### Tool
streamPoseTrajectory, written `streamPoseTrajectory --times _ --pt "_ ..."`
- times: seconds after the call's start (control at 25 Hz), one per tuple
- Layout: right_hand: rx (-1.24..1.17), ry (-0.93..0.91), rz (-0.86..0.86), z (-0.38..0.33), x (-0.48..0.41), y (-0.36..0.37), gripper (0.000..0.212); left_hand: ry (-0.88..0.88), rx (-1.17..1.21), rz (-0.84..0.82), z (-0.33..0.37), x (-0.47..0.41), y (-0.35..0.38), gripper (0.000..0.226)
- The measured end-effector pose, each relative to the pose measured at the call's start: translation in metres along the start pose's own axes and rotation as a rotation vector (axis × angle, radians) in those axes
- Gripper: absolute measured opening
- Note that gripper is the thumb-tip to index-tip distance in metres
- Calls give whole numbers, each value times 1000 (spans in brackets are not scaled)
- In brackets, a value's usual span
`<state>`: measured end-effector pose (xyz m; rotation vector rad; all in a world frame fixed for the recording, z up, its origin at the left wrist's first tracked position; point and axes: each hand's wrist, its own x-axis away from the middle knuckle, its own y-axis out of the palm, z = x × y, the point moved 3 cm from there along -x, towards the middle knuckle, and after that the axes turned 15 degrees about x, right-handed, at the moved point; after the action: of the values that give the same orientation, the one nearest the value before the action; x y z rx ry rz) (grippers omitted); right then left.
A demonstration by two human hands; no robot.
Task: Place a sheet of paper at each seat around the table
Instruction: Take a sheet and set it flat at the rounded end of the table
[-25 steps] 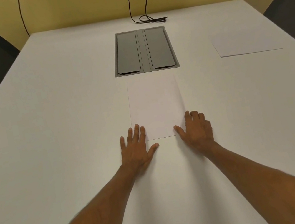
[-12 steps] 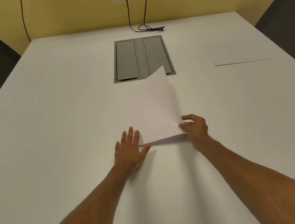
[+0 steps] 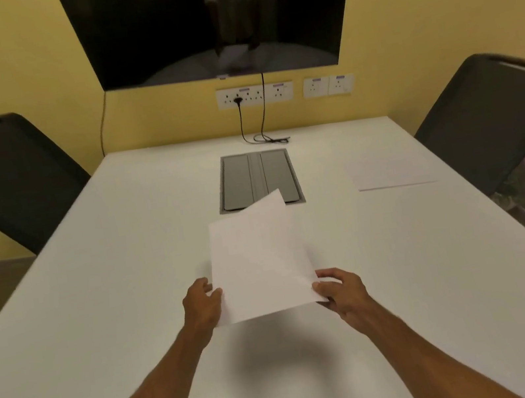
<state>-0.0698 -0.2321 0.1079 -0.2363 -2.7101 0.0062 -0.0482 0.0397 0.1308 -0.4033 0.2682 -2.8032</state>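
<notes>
Mid-frame, the left hand (image 3: 202, 304) grips one edge of the sheet (image 3: 259, 262) and the right hand (image 3: 341, 291) pinches its lower right corner, holding it clear of the table (image 3: 113, 293), probably bound for the chair (image 3: 7, 179) at upper left, since a second sheet (image 3: 392, 172) already lies at middle right.

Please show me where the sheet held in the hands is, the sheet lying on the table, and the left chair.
held sheet (image 3: 261, 261), head view, middle of the page.
lying sheet (image 3: 392, 172), head view, middle of the page.
left chair (image 3: 7, 179), head view, middle of the backrest.
</notes>
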Motion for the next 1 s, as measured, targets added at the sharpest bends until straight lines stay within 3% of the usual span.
streamPoseTrajectory --times 0.16,0.48,1.0 --pt "11 -25 -66 -25 54 2 19 -91 269 27 32 47 -40 8" --pt "178 -61 -179 -69 139 28 28 -83 535 100 62 137 -114 22" --pt "326 -161 -377 -76 264 177 25 -77 575 260 37 260 -302 28"
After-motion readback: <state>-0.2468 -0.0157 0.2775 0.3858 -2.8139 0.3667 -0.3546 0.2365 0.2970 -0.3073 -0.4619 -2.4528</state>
